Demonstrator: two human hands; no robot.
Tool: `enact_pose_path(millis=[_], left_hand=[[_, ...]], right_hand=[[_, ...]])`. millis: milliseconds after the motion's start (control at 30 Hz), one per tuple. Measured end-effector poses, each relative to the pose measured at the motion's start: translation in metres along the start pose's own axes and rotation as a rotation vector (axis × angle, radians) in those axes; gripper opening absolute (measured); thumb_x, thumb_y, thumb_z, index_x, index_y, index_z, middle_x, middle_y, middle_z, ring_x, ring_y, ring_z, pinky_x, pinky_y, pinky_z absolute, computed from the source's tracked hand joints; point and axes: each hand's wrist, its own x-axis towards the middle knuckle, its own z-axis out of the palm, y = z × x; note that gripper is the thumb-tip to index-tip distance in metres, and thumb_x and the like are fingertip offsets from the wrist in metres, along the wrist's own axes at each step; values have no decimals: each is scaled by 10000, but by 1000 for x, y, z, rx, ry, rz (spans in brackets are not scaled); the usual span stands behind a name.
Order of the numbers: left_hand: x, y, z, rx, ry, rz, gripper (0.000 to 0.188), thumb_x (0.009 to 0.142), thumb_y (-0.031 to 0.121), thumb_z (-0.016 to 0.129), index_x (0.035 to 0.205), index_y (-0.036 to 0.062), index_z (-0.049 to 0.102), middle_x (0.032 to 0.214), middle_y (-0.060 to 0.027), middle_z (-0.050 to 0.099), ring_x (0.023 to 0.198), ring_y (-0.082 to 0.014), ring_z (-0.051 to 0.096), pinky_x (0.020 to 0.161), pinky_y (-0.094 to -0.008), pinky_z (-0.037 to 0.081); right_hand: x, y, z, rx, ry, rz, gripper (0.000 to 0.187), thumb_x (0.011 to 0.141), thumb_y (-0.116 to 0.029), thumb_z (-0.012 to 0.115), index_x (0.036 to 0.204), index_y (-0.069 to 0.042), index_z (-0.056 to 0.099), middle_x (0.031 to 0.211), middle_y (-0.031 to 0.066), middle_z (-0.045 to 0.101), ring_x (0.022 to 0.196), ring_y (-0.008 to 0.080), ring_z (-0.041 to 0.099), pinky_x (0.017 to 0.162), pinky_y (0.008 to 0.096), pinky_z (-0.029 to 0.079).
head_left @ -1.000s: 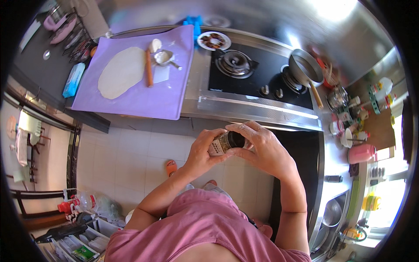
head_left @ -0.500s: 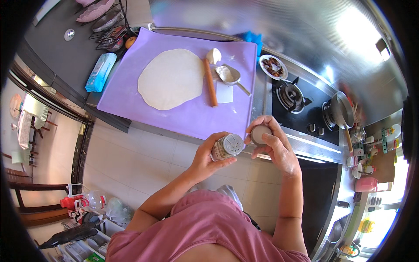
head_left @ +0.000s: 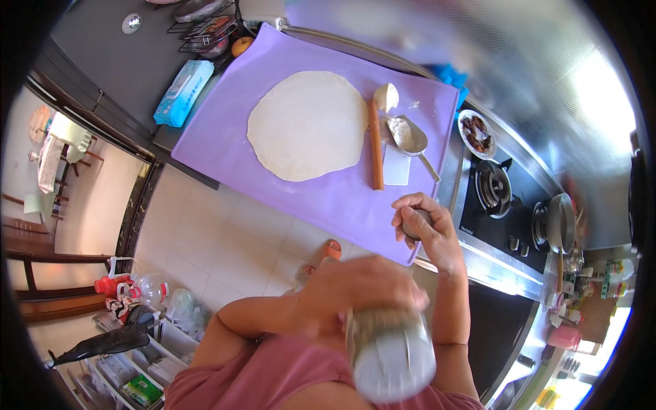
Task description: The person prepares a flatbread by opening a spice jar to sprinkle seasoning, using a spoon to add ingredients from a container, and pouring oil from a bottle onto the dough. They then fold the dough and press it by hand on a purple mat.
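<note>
My left hand [head_left: 362, 283] is raised close in front of my chest, its fingers wrapped round a glass shaker jar [head_left: 386, 335]. The jar is tilted, with a pale grey round end towards me. Motion blurs both hand and jar, and I cannot tell which end that is. Farther right, my right hand [head_left: 437, 236] keeps a round grey cap [head_left: 417, 224] between thumb and fingers, over the front right corner of a purple mat [head_left: 311, 212]. A large flat sheet of dough [head_left: 307, 126] lies on the mat, apart from both hands.
Right of the dough lie a rolling pin [head_left: 376, 147], a dough lump [head_left: 386, 98], a flour scoop [head_left: 408, 137] and a white scraper [head_left: 396, 167]. A plate of brown food [head_left: 477, 134] and a pan [head_left: 562, 222] stand by the stove. A blue packet [head_left: 183, 92] sits left of the mat.
My left hand has lifted the jar towards me and tipped it over. The right hand still holds the cap, with its fingers more closed round it. The view has shifted, showing my foot.
</note>
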Motion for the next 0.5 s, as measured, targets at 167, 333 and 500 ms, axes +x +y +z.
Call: enact_pose_path(millis=[167, 333, 500], left_hand=[[35, 16, 20, -54, 150, 164, 220, 837, 55, 698, 1008, -49, 607, 948, -185, 653, 799, -294, 670, 690, -361, 567], [43, 11, 22, -69, 182, 98, 202, 837, 58, 701, 990, -41, 614, 947, -196, 650, 784, -293, 664, 684, -365, 565], [40, -24, 10, 48, 48, 175, 378, 833, 160, 733, 1132, -37, 613, 1053, -159, 651, 936, -307, 638, 809, -392, 513]], right_hand=[[44, 52, -8, -220, 82, -16, 190, 957, -102, 569, 1113, 6, 563, 896, 69, 622, 755, 124, 644, 598, 231, 517], [66, 122, -39, -356, 140, 143, 248, 887, -71, 589, 1118, 17, 570, 863, 135, 675, 735, 169, 687, 619, 286, 556], [75, 186, -54, -657, 198, 107, 234, 834, -145, 673, 1030, -28, 626, 883, 161, 686, 769, 320, 665, 717, 391, 523]])
